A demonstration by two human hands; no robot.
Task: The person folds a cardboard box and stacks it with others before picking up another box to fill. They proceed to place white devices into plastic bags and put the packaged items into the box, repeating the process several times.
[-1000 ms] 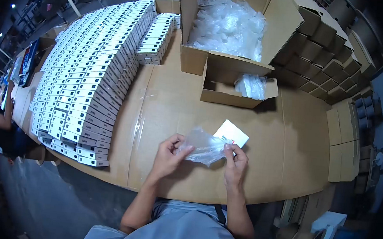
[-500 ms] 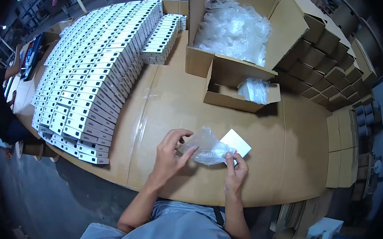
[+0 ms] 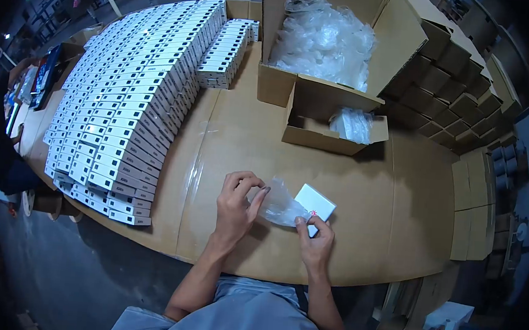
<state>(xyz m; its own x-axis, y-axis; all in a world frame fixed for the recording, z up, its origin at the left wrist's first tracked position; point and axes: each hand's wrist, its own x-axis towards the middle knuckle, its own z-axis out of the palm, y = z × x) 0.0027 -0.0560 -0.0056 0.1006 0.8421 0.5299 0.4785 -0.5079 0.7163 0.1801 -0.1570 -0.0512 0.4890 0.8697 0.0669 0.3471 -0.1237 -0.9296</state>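
Observation:
A clear plastic bag [image 3: 279,206] is stretched between my two hands over the table. My left hand [image 3: 237,203] has its thumb and fingertips closed on the bag's left end. At the opposite end, my right hand [image 3: 317,242] pinches the bag's edge together with a flat white box [image 3: 316,202] that has a small red mark. The box extends beyond my right fingers, tilted, just to the right of the bag.
Rows of stacked white boxes [image 3: 118,112] fill the left side. A large carton [image 3: 276,86] of plastic bags stands at the back, with a smaller open carton [image 3: 315,138] before it. Brown cartons [image 3: 447,98] are piled right. A person [image 3: 0,128] is at far left.
My right hand has moved left with the white box, closer to my left hand. The left thumb and fingers have drawn together on the bag. The person at far left has shifted.

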